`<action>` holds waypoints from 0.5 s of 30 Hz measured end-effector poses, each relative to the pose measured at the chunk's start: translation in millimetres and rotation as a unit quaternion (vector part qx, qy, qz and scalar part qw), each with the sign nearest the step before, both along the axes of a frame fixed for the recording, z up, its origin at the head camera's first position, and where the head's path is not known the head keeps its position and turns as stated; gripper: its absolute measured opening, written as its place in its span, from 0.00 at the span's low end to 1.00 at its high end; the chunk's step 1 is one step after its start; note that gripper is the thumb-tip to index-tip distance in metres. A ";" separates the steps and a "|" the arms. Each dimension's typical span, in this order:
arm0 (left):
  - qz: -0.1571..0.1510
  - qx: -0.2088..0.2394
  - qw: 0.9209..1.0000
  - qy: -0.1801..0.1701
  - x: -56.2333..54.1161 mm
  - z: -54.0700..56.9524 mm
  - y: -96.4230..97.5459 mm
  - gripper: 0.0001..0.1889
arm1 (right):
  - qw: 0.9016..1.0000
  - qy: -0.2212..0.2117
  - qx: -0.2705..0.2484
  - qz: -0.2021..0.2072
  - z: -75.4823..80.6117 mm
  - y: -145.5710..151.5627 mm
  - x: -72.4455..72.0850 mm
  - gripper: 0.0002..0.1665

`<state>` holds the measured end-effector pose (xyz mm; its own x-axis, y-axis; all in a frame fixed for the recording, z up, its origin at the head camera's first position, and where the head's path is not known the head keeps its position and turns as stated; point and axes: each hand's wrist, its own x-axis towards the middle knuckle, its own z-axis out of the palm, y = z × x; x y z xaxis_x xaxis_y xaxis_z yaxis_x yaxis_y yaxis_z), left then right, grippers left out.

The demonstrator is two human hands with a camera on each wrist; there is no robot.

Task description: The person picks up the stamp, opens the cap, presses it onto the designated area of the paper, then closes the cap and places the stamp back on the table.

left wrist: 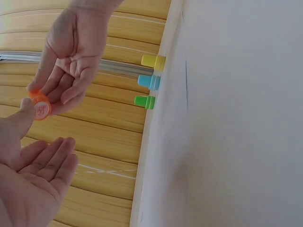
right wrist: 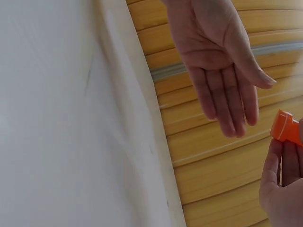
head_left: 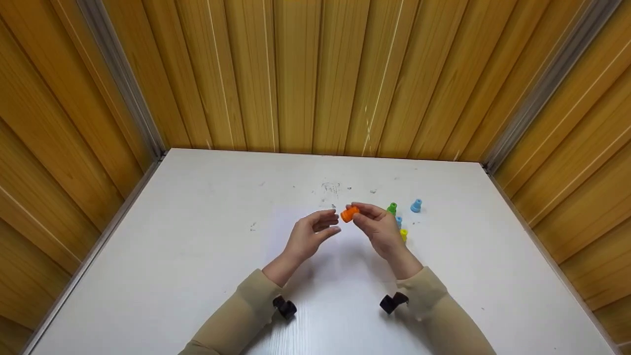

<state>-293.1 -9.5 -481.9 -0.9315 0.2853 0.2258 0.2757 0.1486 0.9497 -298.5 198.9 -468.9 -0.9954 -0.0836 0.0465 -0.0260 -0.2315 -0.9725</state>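
My right hand [head_left: 382, 230] pinches an orange stamp [head_left: 349, 214] between thumb and fingers, above the table. In the left wrist view its round end, with a red design on it, faces the camera. My left hand [head_left: 304, 237] is held just left of the stamp, palm toward it, fingers extended and holding nothing. The right wrist view shows a gap between the left hand [right wrist: 220, 71] and the stamp [right wrist: 284, 128]. Beyond the right hand stand a green stamp [left wrist: 144, 101], a blue stamp [left wrist: 149, 82] and a yellow stamp [left wrist: 153, 62], partly hidden in the head view.
Another light blue stamp [head_left: 416, 205] stands farther right on the white table [head_left: 172, 222]. A faint pale sheet, seemingly paper, lies under the hands. Dark smudges [head_left: 331, 187] mark the tabletop behind them. Wood-patterned walls [head_left: 296, 74] enclose the back and sides.
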 end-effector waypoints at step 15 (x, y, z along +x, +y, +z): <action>0.035 0.037 0.998 0.028 -1.9 -6.9 -0.4 0.16 | 0.999 -0.013 -0.030 0.013 -18.6 -19.8 7.8 0.19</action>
<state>-295.0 -9.9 -488.8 -0.9341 0.2009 0.2951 0.3193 0.1002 0.9423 -290.7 179.0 -487.4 -0.9939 -0.1065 0.0272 0.0048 -0.2890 -0.9573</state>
